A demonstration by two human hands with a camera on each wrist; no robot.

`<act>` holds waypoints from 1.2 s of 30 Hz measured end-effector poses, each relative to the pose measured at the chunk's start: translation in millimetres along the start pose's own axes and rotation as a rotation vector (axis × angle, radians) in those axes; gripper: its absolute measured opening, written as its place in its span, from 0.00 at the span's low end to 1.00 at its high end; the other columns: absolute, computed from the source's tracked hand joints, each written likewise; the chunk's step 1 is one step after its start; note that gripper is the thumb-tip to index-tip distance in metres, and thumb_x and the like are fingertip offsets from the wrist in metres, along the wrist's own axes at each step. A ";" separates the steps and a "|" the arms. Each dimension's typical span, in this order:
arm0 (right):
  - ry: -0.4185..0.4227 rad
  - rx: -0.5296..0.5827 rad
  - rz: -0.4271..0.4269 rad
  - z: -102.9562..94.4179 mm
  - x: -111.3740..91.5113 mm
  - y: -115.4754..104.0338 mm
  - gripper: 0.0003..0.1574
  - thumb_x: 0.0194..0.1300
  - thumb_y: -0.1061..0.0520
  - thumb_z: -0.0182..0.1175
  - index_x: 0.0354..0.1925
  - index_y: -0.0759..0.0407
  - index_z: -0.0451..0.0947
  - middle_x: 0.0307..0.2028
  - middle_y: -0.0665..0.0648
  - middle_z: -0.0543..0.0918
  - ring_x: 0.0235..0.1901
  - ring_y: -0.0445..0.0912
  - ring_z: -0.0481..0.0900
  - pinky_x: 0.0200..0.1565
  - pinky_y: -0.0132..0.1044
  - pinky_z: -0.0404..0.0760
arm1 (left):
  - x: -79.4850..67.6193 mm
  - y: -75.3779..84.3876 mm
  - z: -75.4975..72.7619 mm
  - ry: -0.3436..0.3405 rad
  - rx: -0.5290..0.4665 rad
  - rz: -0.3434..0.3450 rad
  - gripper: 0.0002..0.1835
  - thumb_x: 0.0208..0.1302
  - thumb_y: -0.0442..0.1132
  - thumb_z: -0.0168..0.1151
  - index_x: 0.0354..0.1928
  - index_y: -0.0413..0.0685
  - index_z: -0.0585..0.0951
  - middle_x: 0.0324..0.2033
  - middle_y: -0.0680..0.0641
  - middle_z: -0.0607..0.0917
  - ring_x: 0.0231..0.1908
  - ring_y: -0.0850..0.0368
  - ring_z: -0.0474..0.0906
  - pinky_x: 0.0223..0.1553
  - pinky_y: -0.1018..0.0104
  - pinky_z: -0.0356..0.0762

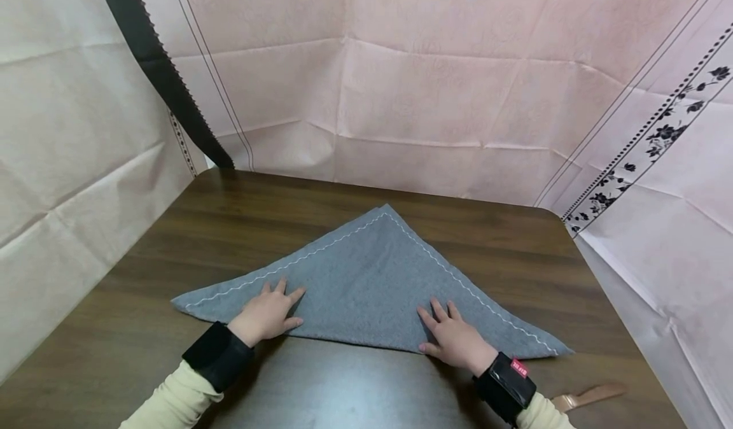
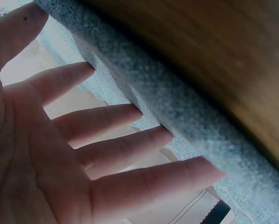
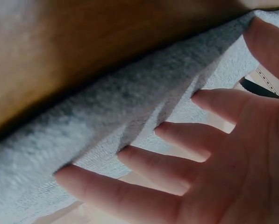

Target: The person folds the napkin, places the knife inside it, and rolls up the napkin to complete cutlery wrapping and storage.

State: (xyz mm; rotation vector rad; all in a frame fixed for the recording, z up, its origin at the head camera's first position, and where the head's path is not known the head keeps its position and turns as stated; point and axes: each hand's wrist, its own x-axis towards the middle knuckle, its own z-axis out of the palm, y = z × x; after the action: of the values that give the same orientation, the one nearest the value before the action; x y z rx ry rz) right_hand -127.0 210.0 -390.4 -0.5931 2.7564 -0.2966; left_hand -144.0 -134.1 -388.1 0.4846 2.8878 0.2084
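A grey-blue cloth with white wavy stitching lies on the table as a wide triangle, its peak at the far side and its folded edge toward me. My left hand rests on its left part with fingers spread. On the right part lies my right hand, fingers also spread. In the left wrist view the straight fingertips of the left hand touch the cloth near its thick fold. The right wrist view shows the right hand with its fingertips on the cloth the same way.
A wooden-handled brush lies at the right front of the brown wooden table, partly behind the right sleeve. Creased pale pink sheeting hangs behind and beside the table. A black strip runs down it at the left.
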 end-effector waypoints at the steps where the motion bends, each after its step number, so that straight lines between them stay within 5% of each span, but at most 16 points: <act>1: 0.003 -0.001 0.001 -0.1 -0.5 -0.5 0.40 0.58 0.46 0.60 0.64 0.62 0.62 0.63 0.71 0.58 0.60 0.71 0.53 0.46 0.62 0.69 | -0.4 -0.1 0.3 0.002 -0.002 0.001 0.30 0.58 0.48 0.61 0.60 0.39 0.71 0.57 0.24 0.64 0.53 0.22 0.60 0.43 0.36 0.67; 11: 0.102 0.044 -0.058 -1.8 -9.9 8.9 0.38 0.57 0.47 0.62 0.61 0.64 0.66 0.60 0.71 0.65 0.59 0.69 0.59 0.51 0.59 0.65 | 1.5 1.4 1.8 0.046 0.042 0.033 0.29 0.56 0.49 0.63 0.57 0.39 0.73 0.52 0.29 0.71 0.49 0.29 0.69 0.39 0.41 0.72; 23: 0.481 -0.119 -0.013 -12.7 -74.7 74.5 0.20 0.46 0.57 0.69 0.40 0.63 0.80 0.36 0.60 0.82 0.38 0.55 0.79 0.38 0.48 0.76 | 3.2 1.8 1.6 0.093 0.084 0.048 0.28 0.54 0.48 0.65 0.53 0.37 0.75 0.48 0.31 0.75 0.45 0.33 0.72 0.37 0.44 0.74; 36: 0.324 -0.174 0.165 -2.2 -141.7 150.5 0.20 0.32 0.66 0.65 0.32 0.57 0.78 0.31 0.53 0.78 0.32 0.50 0.76 0.28 0.43 0.73 | 4.1 4.4 1.9 0.101 0.074 0.055 0.28 0.54 0.46 0.65 0.53 0.34 0.75 0.46 0.29 0.74 0.42 0.32 0.72 0.34 0.46 0.74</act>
State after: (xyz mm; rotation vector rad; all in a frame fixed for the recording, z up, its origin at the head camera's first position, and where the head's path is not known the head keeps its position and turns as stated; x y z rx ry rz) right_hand -59.8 405.6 -392.2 -0.3819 3.1451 -0.1245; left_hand -146.0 -128.3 -389.9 0.5831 2.9917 0.1382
